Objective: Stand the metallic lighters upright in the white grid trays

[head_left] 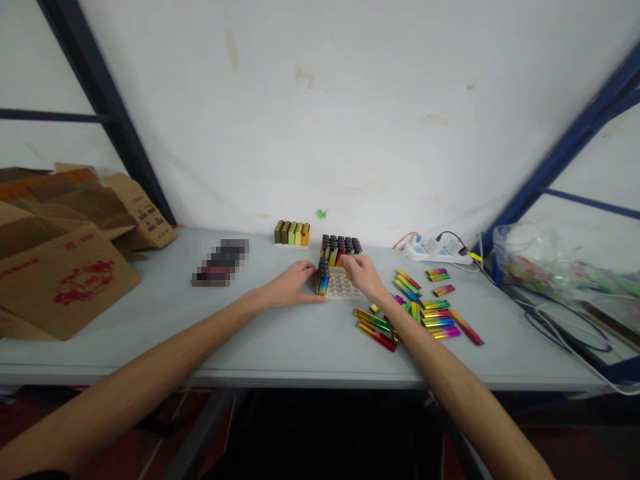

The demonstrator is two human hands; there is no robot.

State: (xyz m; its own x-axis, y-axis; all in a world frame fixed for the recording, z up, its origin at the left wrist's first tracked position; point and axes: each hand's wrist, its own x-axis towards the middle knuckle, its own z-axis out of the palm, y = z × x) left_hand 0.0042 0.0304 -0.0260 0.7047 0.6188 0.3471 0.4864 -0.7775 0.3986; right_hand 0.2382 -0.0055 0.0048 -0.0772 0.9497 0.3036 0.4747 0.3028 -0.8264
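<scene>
The tray (344, 288) stands on the table (290, 347) between both hands. Upright lighters (333, 256) occupy its rear and left side. The left hand (294, 283) is spread wide at the left side. The right hand (365, 275) is pinched narrow at the rear lighters; its contents cannot be determined. The right forearm partly covers loose shiny sticks (438, 319). A pixelated item (220, 264), left, is unidentifiable.

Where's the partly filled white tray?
Head view, centre of the table: the white tray has the left hand at its left side and the right hand at its right.
</scene>
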